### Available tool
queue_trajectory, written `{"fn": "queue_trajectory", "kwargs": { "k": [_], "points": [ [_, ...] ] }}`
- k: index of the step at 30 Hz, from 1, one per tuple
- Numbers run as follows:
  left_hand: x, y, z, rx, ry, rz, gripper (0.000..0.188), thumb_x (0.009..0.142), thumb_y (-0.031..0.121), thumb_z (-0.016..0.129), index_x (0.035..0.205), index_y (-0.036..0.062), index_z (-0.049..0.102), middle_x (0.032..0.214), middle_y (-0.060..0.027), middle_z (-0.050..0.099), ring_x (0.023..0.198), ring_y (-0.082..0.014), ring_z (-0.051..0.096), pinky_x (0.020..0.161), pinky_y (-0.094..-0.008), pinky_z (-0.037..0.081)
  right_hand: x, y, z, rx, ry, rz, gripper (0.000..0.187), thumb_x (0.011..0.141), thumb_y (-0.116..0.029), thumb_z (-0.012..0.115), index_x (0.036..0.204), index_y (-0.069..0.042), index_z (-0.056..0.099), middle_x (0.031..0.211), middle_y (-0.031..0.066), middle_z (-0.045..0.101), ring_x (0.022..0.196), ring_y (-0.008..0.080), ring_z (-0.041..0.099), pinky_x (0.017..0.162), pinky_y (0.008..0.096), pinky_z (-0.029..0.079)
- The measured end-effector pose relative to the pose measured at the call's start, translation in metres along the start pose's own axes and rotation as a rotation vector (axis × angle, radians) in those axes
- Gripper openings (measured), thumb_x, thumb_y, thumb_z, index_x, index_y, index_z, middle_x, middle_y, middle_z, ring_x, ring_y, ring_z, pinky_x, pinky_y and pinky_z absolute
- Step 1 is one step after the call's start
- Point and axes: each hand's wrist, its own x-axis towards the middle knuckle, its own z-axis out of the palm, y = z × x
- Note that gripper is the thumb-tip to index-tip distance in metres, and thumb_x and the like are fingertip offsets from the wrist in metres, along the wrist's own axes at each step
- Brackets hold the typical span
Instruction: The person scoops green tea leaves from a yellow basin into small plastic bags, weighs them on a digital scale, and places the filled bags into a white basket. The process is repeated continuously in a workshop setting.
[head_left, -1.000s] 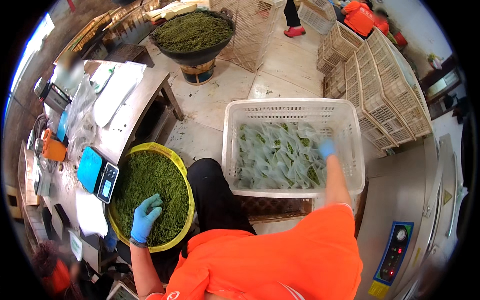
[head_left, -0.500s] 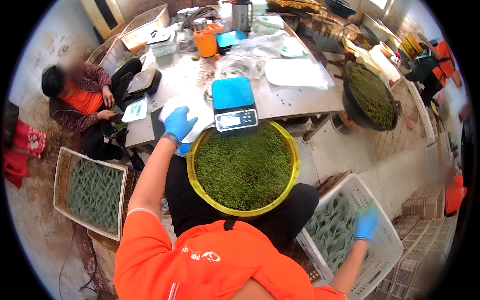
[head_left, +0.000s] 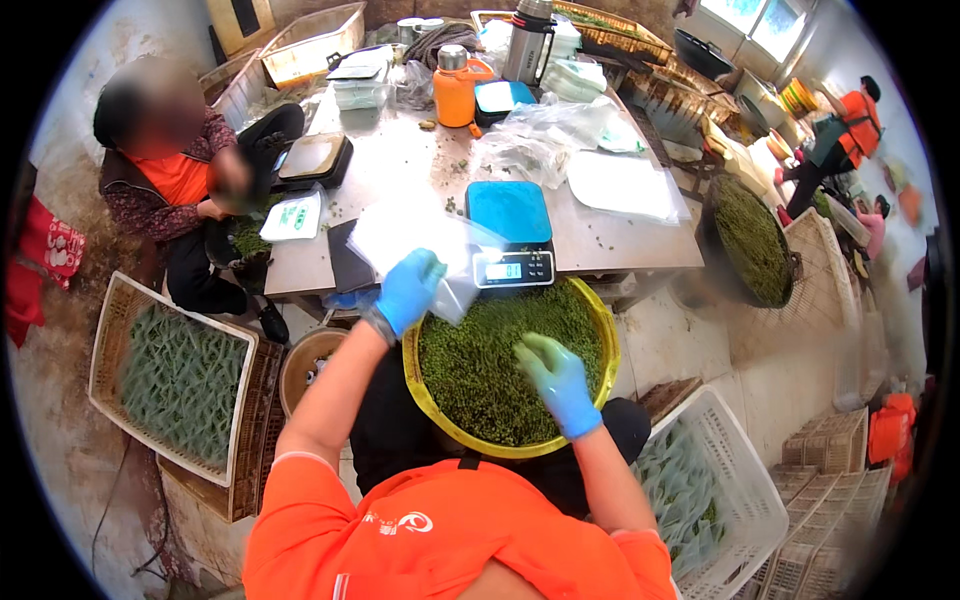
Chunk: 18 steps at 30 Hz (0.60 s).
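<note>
My gloved left hand (head_left: 410, 287) is closed on a clear plastic bag (head_left: 458, 294), picked off a pile of flat bags (head_left: 390, 228) at the table's front edge. The bag hangs beside the digital scale (head_left: 508, 222), which has a blue top and a lit display. Above the yellow-rimmed basin (head_left: 611, 345) in my lap is my gloved right hand (head_left: 562, 385). Its fingers are stretched out and apart, with nothing visible in them. Small green berries (head_left: 490, 390) fill the basin.
On my right stands a white crate (head_left: 745, 475) of filled bags; another crate (head_left: 235, 400) is at left. A person (head_left: 170, 190) sits left of the table (head_left: 620, 240). A dark pan (head_left: 745, 235) of green berries lies right. An orange jug (head_left: 455, 95) stands at the back.
My right hand has come from the white crate to above the basin. My left hand has moved right and now lifts a bag from the pile. The view has shifted a little.
</note>
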Motion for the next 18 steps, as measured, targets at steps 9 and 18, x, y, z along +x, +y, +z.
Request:
{"fn": "queue_trajectory", "kwargs": {
  "k": [9,18],
  "points": [
    [-0.075,0.032,0.092,-0.232,-0.153,0.152,0.016,0.083,0.013,0.066,0.076,0.0033,0.057,0.074,-0.0165,0.053,0.067,-0.0352,0.054,0.061,-0.0416,0.044,-0.001,-0.015,-0.004,-0.077,-0.377,0.032,0.020,0.091,-0.016,0.061,0.100,-0.001,0.070,0.089,0.0155,0.070,0.076,0.0192,0.068,0.069,0.0316,0.053],
    [-0.075,0.099,0.051,-0.535,-0.186,0.047,0.019,0.085,0.018,0.072,0.081,0.0021,0.063,0.070,-0.0058,0.060,0.060,-0.0131,0.053,0.057,-0.0287,0.044,-0.002,-0.016,-0.022,-0.700,-0.009,-0.281,0.030,0.083,-0.032,0.070,0.070,-0.007,0.060,0.068,0.0144,0.062,0.064,0.0315,0.064,0.058,0.0385,0.050]
  ]
}}
